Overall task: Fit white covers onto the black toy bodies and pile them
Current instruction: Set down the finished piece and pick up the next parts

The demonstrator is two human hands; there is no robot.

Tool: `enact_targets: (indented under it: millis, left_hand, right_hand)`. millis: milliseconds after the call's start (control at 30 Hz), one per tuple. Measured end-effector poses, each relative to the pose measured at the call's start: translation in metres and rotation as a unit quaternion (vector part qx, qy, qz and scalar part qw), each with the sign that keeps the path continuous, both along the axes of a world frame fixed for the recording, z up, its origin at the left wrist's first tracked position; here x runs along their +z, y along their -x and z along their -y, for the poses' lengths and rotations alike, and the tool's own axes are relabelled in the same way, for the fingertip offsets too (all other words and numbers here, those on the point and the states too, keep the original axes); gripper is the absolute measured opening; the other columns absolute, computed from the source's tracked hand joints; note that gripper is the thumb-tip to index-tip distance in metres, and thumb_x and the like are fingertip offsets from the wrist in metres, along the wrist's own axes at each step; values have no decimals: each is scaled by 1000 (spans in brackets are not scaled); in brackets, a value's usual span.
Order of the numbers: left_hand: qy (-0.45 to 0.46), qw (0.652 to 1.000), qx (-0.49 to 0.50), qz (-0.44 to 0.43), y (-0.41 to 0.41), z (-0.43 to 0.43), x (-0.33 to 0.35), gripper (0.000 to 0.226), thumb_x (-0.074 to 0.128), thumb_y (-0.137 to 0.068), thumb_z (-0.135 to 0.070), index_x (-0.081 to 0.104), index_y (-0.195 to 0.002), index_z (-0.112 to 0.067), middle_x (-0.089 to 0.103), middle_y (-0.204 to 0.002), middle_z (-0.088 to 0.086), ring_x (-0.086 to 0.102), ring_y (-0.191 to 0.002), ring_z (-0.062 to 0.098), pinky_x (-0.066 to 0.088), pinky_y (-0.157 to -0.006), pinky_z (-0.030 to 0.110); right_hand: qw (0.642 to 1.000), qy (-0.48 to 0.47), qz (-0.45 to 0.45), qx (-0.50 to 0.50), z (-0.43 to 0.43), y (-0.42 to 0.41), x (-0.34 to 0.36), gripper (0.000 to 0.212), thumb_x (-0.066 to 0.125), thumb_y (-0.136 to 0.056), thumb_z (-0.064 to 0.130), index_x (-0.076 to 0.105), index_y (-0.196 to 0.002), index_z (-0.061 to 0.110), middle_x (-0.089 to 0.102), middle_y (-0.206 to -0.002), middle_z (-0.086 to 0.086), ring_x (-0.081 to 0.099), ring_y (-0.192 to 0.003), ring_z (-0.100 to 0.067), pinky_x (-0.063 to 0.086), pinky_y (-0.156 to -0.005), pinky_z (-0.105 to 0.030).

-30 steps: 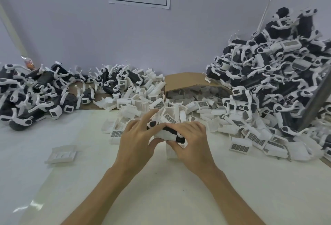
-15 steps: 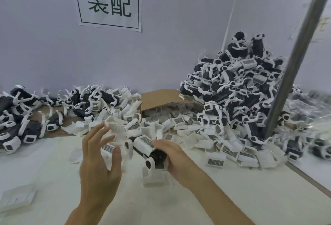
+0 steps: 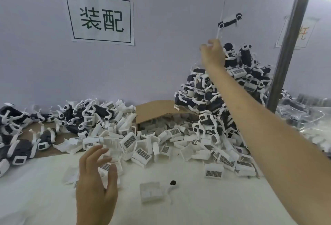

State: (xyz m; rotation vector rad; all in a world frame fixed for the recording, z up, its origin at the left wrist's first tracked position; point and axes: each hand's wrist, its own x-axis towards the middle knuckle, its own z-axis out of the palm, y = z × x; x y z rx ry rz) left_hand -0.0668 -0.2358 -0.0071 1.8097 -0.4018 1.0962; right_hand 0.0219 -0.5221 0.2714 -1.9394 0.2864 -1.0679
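While the black toy with its white cover (image 3: 230,21) is up in the air by the wall, the big pile of done toys (image 3: 215,99) sits below it on the white table (image 3: 197,207), with loose white covers (image 3: 143,146) spilled from a cardboard box (image 3: 155,110). A sign (image 3: 101,17) is on the wall, and a metal pole (image 3: 290,45) stands at the right. The right hand (image 3: 213,53) is raised just under the toy's white leg, touching or not cannot be told, and the left hand (image 3: 96,180) hovers wide open over the table.
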Motion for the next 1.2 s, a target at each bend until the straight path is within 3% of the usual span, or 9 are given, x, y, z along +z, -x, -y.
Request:
enact_targets:
  millis: [133,267,333,433,567,733,900,1067,1200]
  left_hand:
    - [-64,996,22,-57,2,2,0,36,58,-88,-18,55,-123,-15,51,-136,0,65,-101,16,50,-84,52]
    - [-98,978,74,-169,2,-1,-1,49,74,-83,-5,56,-127,-13,51,-140,1,63,-111,29,37,-100,52]
    - [-115,962,104,-225,1,-3,1,49,72,-86,-13,55,-131,-17,48,-146,1,57,-122,28,29,-107,48]
    - [-155,933,140,-292,-2,-7,0,49,60,-94,-31,46,-141,-27,33,-158,-3,39,-142,22,15,-118,47]
    - [-244,880,156,-376,-8,-12,-10,54,49,-97,-47,33,-147,-35,13,-166,-5,13,-154,20,8,-120,57]
    - [-300,841,129,-431,-15,-16,-23,58,46,-97,-49,30,-150,-29,15,-165,0,1,-155,24,23,-116,52]
    - [-275,864,77,-414,-14,-14,-20,59,52,-99,-45,32,-152,-28,19,-163,3,9,-154,24,26,-117,48]
    - [-158,930,-4,-333,-10,-16,-12,42,59,-98,-22,51,-139,-21,30,-158,3,33,-146,21,32,-101,22]
    - [-249,883,109,-383,-22,-34,-6,57,53,-99,-42,36,-150,-24,23,-164,4,26,-149,23,32,-113,44]
  right_hand:
    - [989,27,-43,138,-38,40,-137,28,56,-98,17,63,-125,17,61,-109,16,57,-101,5,38,-77,-3]
    - [949,19,-210,236,-70,78,-254,35,67,-94,27,59,-128,26,57,-132,11,53,-123,-7,42,-93,-15]
    - [908,105,-285,287,-73,82,-280,47,68,-92,40,55,-137,31,49,-145,13,42,-136,-7,31,-113,-27]
    - [858,254,-329,301,-77,85,-296,50,71,-83,57,62,-128,39,46,-146,18,37,-136,-2,20,-116,-31]
    - [889,232,-251,304,-79,85,-303,24,77,-83,42,74,-102,29,63,-118,18,53,-113,2,37,-101,-27]
    - [928,187,-191,260,-78,84,-300,13,69,-92,21,70,-79,19,67,-80,3,60,-81,-16,45,-76,-22]
    - [946,57,-161,274,-73,86,-292,38,59,-94,-1,70,-111,31,73,-93,10,65,-72,1,45,-63,-10]
    - [939,27,-180,291,-73,88,-291,49,46,-97,-4,59,-120,37,65,-83,7,55,-56,-2,44,-55,-13]
    - [939,41,-186,286,-74,90,-290,55,46,-88,-10,56,-120,35,64,-91,6,55,-58,-11,43,-53,-15]
